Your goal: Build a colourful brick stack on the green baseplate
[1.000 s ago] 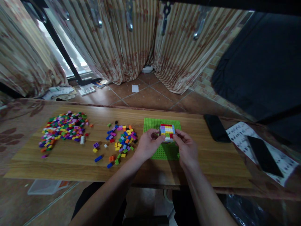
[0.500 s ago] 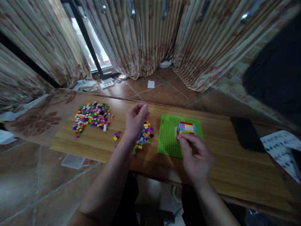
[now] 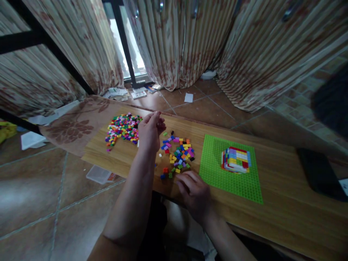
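My left hand (image 3: 149,132) is raised between two heaps of toy bricks, its thumb and fingertips pinched together; anything between them is too small to make out. At the near edge of the smaller scatter of bricks (image 3: 179,154), my right hand (image 3: 195,194) rests low with curled fingers. Its fingertips are close to the yellow and green bricks, and what they may hold is hidden. To the right lies a green baseplate (image 3: 214,170). A block-shaped build of multicoloured bricks (image 3: 236,159) stands on it, untouched by either hand.
A larger heap of mixed bricks (image 3: 123,127) lies on the left of the wooden table (image 3: 282,195). At its right end is a black flat object (image 3: 319,174). A clear plastic lid or tray (image 3: 99,174) lies on the floor. Curtains (image 3: 190,47) hang beyond.
My right hand has left the brick build and moved left to the smaller scatter of bricks. My left hand stays raised and pinched, now nearer the larger heap. The view has shifted left.
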A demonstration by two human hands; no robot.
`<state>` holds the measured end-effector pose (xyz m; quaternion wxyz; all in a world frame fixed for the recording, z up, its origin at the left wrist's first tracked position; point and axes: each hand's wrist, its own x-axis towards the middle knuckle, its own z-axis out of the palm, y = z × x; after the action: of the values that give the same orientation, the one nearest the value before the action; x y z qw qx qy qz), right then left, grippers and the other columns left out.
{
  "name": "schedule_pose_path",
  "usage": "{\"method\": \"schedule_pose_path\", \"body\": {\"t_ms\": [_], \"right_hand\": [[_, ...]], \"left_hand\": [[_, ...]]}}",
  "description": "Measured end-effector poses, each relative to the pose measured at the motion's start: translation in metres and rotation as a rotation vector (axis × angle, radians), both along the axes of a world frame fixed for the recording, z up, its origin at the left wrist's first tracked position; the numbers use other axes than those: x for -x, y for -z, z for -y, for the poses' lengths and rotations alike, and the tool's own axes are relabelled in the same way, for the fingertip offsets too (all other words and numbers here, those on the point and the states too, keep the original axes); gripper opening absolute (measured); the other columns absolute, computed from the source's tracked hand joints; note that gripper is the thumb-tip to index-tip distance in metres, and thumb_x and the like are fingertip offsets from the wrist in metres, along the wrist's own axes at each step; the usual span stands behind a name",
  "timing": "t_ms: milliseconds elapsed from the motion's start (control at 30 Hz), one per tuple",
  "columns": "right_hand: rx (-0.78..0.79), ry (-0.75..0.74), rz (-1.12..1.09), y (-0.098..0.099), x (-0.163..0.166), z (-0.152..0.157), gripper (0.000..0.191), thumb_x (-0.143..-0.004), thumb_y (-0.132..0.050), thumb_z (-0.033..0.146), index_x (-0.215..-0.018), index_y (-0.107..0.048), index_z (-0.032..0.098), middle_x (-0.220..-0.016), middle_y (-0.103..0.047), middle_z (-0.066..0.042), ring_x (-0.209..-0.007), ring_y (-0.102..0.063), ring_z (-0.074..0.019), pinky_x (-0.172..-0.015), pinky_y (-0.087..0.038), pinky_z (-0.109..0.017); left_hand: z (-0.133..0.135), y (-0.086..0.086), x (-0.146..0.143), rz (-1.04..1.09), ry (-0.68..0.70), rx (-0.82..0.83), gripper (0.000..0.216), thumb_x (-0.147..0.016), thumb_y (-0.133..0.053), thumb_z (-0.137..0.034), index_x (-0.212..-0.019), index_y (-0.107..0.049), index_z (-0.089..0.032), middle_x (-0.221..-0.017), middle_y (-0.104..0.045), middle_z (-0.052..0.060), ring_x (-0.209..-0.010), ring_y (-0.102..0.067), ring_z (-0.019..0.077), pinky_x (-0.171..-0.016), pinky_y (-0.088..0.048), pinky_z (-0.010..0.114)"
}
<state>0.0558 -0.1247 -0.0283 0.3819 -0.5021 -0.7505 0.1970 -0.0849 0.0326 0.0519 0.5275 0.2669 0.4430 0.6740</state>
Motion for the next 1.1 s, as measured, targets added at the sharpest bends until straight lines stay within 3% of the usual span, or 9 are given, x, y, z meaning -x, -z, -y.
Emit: {"method": "schedule_pose_path", "body": {"t_ms": [200, 367, 600, 700, 900, 1100], "right_hand": [[-0.083, -0.054, 0.129, -0.001, 0.018, 0.01, 0.02, -0.094, -0.053, 0.023, -0.107, -0.069, 0.022, -0.098, -0.065, -0.008, -0.087, -0.058, -0.0217, -0.074, -0.05, -0.036], [-0.104, -0.105, 0.233, 0.001, 0.035, 0.015, 0.025, -0.093, -0.05, 0.017, -0.11, -0.067, 0.02, -0.101, -0.065, -0.009, -0.092, -0.056, -0.0237, -0.076, -0.048, -0.039], [-0.108, 0.058, 0.283, 0.012, 0.025, 0.004, 0.028, -0.094, -0.052, 0.025, -0.119, -0.063, 0.017, -0.11, -0.063, -0.014, -0.101, -0.054, -0.0292, -0.084, -0.047, -0.047], [-0.145, 0.06, 0.243, 0.011, 0.029, 0.004, 0.027, -0.095, -0.05, 0.021, -0.12, -0.062, 0.017, -0.107, -0.063, -0.013, -0.1, -0.055, -0.028, -0.083, -0.048, -0.045], [-0.174, -0.028, 0.161, 0.0, 0.068, 0.0, 0.03, -0.096, -0.044, 0.013, -0.117, -0.063, 0.018, -0.1, -0.064, -0.011, -0.094, -0.057, -0.0246, -0.081, -0.049, -0.04], [-0.057, 0.091, 0.412, -0.009, 0.093, -0.033, 0.015, -0.089, -0.06, 0.014, -0.102, -0.066, 0.019, -0.099, -0.063, -0.01, -0.093, -0.054, -0.0265, -0.079, -0.046, -0.042]], "left_hand": [[-0.002, -0.002, 0.015, 0.073, -0.047, -0.012, 0.014, -0.072, -0.073, -0.025, -0.075, -0.063, -0.016, -0.058, -0.056, -0.005, -0.046, -0.049, 0.0036, -0.047, -0.042, 0.015], [-0.001, -0.007, 0.031, 0.133, -0.134, -0.013, 0.014, -0.072, -0.073, -0.025, -0.075, -0.063, -0.017, -0.057, -0.057, -0.006, -0.045, -0.05, 0.003, -0.047, -0.043, 0.014], [0.001, -0.017, 0.06, 0.213, -0.255, -0.026, 0.008, -0.076, -0.069, -0.019, -0.076, -0.061, -0.017, -0.055, -0.057, -0.006, -0.043, -0.049, 0.0021, -0.047, -0.044, 0.012], [0.002, -0.019, 0.071, 0.256, -0.307, -0.011, 0.005, -0.08, -0.064, -0.017, -0.076, -0.06, -0.017, -0.053, -0.056, -0.007, -0.042, -0.048, 0.0018, -0.047, -0.044, 0.012], [0.002, -0.017, 0.077, 0.283, -0.301, -0.002, 0.01, -0.079, -0.067, -0.02, -0.074, -0.059, -0.017, -0.053, -0.056, -0.007, -0.041, -0.048, 0.0013, -0.047, -0.044, 0.012], [0.003, -0.023, 0.076, 0.28, -0.256, 0.029, 0.009, -0.081, -0.065, -0.017, -0.074, -0.059, -0.017, -0.053, -0.055, -0.007, -0.04, -0.046, 0.001, -0.047, -0.044, 0.012]]}}
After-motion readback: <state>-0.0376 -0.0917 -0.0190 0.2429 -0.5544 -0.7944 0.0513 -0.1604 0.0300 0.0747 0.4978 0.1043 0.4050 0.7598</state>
